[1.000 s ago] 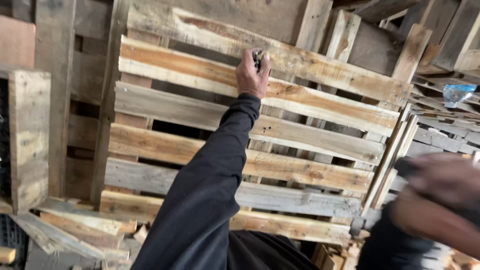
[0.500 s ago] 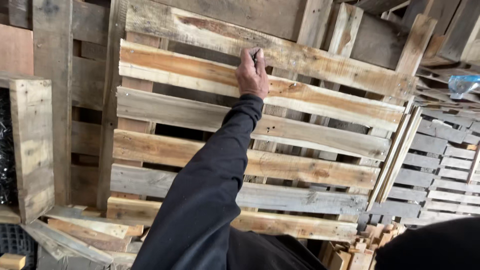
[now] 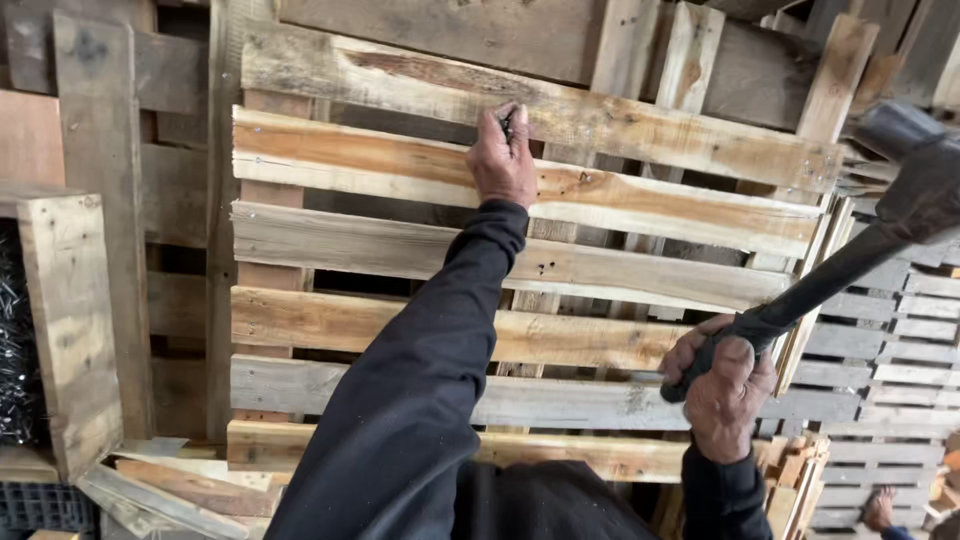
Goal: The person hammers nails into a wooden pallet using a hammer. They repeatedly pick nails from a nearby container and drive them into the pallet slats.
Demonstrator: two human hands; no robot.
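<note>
A wooden pallet [image 3: 400, 250] of pale horizontal slats lies in front of me. My left hand [image 3: 503, 160] reaches far out in a dark sleeve and pinches a small dark nail [image 3: 507, 124] against an upper slat. My right hand [image 3: 722, 385] is closed around the black handle of a hammer [image 3: 840, 265]. The hammer's dark, blurred head is raised at the right edge of the view, well apart from the left hand.
More stacked pallets [image 3: 880, 330] lie at the right. A wooden box [image 3: 65, 320] stands at the left beside a dark pile of nails [image 3: 15, 360]. Loose boards [image 3: 160, 480] lie at the lower left. Another person's shoe [image 3: 880, 508] shows at the bottom right.
My right hand has come into view holding the hammer with its head raised at the right. The left hand has stayed on the upper slat.
</note>
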